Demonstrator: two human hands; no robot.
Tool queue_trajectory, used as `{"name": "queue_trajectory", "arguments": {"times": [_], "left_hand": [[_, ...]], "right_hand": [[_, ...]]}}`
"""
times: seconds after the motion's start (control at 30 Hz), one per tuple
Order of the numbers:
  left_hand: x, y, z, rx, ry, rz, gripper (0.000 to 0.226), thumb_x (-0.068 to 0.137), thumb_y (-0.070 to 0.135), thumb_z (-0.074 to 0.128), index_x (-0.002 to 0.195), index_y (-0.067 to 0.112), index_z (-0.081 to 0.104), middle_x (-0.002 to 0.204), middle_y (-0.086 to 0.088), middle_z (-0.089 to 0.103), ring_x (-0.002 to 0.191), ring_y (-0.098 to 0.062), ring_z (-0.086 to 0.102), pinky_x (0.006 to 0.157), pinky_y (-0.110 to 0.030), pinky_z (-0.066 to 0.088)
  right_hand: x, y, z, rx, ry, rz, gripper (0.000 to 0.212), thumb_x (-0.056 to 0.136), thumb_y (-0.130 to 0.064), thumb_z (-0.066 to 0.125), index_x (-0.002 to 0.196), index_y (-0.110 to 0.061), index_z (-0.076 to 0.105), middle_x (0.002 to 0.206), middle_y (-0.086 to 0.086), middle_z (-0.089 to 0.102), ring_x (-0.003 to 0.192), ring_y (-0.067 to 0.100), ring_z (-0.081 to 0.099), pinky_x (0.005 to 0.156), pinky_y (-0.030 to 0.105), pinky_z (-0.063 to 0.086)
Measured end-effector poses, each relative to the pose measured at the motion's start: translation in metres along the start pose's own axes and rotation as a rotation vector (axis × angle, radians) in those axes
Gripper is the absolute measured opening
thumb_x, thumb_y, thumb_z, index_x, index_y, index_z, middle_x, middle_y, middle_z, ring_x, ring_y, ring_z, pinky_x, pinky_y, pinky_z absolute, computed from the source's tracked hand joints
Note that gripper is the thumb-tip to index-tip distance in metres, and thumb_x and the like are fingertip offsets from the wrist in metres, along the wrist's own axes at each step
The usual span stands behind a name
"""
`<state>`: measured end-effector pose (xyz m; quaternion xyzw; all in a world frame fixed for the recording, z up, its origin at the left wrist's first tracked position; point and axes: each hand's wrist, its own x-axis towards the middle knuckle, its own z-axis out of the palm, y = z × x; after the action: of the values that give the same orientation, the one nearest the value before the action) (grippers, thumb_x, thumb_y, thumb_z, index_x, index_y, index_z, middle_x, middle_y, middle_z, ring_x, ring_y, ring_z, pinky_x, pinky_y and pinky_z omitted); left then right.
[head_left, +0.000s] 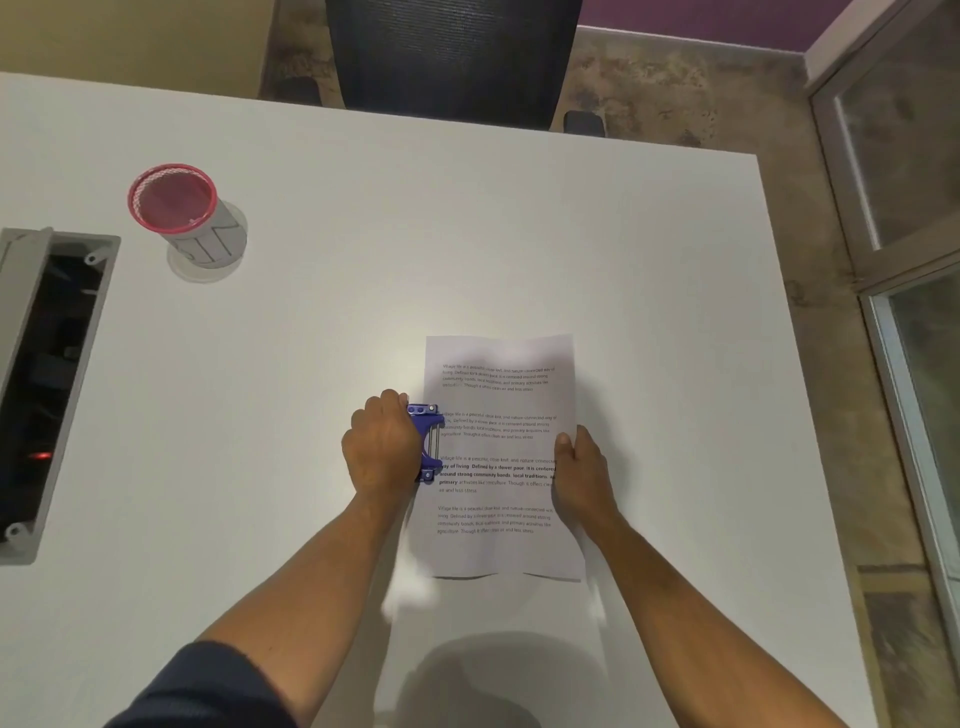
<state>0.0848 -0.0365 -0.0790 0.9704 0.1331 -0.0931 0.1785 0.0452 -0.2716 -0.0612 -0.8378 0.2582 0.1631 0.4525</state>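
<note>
A printed sheet of paper (501, 452) lies flat on the white table (311, 338), with several paragraphs of text on it. A blue hole punch (427, 441) sits over the sheet's left edge. My left hand (382, 447) grips the punch from above, fingers curled over its handle. My right hand (584, 462) rests on the sheet's right edge with the fingers laid flat, holding the paper down.
A red-rimmed mesh pen cup (182, 213) stands at the back left. A grey open cable tray (47, 384) is set into the table's left side. A dark office chair (452, 57) stands behind the far edge. The table's right edge runs beside a glass partition (904, 208).
</note>
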Motion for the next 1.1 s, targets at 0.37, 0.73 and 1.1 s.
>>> {"name": "queue_trajectory", "arguments": {"times": [0.37, 0.73, 1.1], "left_hand": [[-0.003, 0.005, -0.009, -0.147, 0.011, -0.048, 0.038, 0.103, 0.028, 0.028, 0.085, 0.004, 0.052, 0.082, -0.015, 0.06, 0.074, -0.036, 0.055, 0.067, -0.047, 0.049], [-0.017, 0.004, -0.024, -0.527, -0.089, -0.194, 0.042, 0.093, 0.053, 0.046, 0.079, 0.014, 0.051, 0.07, 0.001, 0.062, 0.065, -0.017, 0.059, 0.058, -0.034, 0.045], [-0.029, -0.006, -0.029, -0.753, -0.173, -0.259, 0.008, 0.088, 0.019, 0.066, 0.092, 0.012, 0.064, 0.08, -0.002, 0.065, 0.07, -0.018, 0.061, 0.058, -0.022, 0.043]], "right_hand": [[-0.001, 0.002, -0.002, 0.037, -0.03, -0.001, 0.018, 0.105, -0.026, 0.034, 0.103, -0.018, 0.05, 0.092, -0.009, 0.063, 0.078, 0.003, 0.064, 0.046, 0.005, 0.045], [-0.01, -0.002, -0.008, 0.106, -0.043, -0.013, 0.021, 0.105, -0.023, 0.035, 0.103, -0.017, 0.055, 0.094, -0.007, 0.067, 0.079, 0.001, 0.065, 0.048, 0.004, 0.044], [-0.015, 0.011, -0.02, 0.088, -0.021, -0.077, 0.019, 0.104, -0.024, 0.039, 0.094, -0.015, 0.053, 0.09, 0.0, 0.065, 0.077, 0.011, 0.066, 0.051, 0.01, 0.044]]}}
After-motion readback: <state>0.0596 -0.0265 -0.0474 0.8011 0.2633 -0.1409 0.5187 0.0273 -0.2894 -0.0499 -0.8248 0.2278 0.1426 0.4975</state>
